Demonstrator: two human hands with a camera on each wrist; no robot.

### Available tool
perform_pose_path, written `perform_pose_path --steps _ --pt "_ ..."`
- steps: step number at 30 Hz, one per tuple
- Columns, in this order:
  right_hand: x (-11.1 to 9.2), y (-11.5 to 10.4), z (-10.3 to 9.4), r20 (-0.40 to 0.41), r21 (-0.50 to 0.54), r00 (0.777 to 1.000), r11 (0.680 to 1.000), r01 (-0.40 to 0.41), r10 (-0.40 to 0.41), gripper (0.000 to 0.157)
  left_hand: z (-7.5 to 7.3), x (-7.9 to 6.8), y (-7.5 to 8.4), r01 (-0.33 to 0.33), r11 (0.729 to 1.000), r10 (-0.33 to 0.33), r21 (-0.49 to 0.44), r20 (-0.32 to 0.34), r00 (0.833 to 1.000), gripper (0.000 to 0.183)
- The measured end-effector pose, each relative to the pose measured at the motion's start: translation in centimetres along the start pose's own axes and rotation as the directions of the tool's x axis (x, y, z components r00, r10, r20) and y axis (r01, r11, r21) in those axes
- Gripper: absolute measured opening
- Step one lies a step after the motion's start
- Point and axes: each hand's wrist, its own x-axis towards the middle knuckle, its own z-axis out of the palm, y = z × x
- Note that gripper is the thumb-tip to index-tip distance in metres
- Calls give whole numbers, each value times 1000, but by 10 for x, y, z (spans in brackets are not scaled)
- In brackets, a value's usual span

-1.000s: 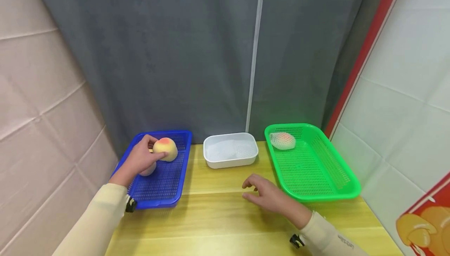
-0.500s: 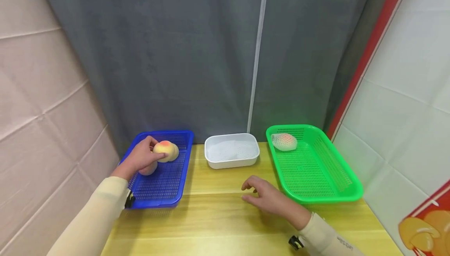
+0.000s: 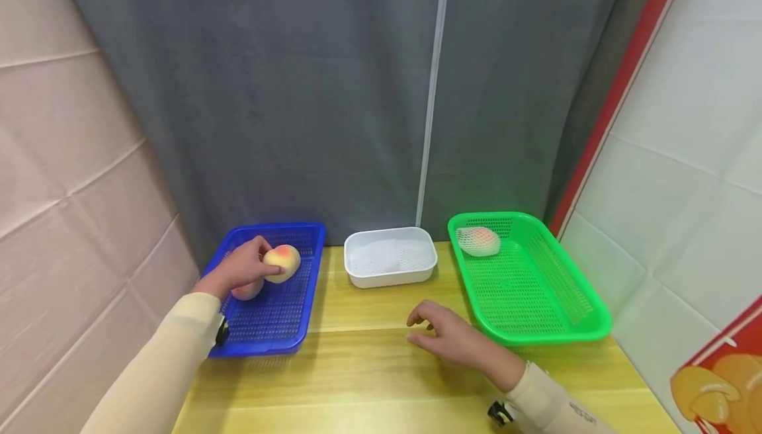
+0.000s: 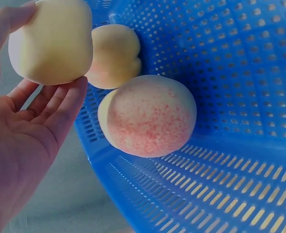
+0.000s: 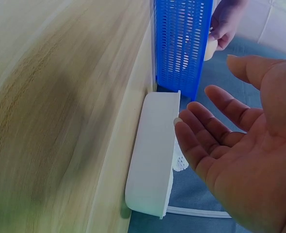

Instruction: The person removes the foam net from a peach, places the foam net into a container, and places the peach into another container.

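Observation:
My left hand (image 3: 243, 264) grips a yellow peach with a red top (image 3: 282, 263) over the blue basket (image 3: 297, 308). In the left wrist view the thumb and fingers sit around this peach (image 4: 51, 43), above the basket. Two more peaches lie in the basket there: a pink-speckled one (image 4: 150, 116) and a yellowish one (image 4: 114, 56) touching it. The head view shows the pink one (image 3: 247, 290) partly under the wrist. My right hand (image 3: 449, 333) hovers over the table with relaxed, bent fingers and holds nothing; the right wrist view shows its palm (image 5: 259, 179).
Between the baskets stands a white tray (image 3: 389, 281) with white mesh netting (image 3: 411, 259) in it. A green basket (image 3: 494, 328) on the right contains a peach in a white foam net (image 3: 478, 241). A grey curtain (image 3: 286, 90) hangs behind the wooden table (image 3: 357, 381).
The left hand has brought the peach slightly lower and turned it. The yellowish peach seen behind it half a second ago is now hidden in the head view. The right hand has barely moved.

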Motion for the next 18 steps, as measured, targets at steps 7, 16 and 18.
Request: perform_pose_path --steps 7,16,18 --pt "-2 -1 0 -8 -7 1000 1000 14 -14 23 7 8 -9 -29 999 27 27 67 997 58" --pt "-1 -3 0 15 5 1000 1000 -5 5 24 9 11 -5 -106 993 99 57 121 988 51" --pt "0 -4 0 20 7 1000 1000 -5 5 22 10 11 -6 -123 990 114 67 134 984 50"
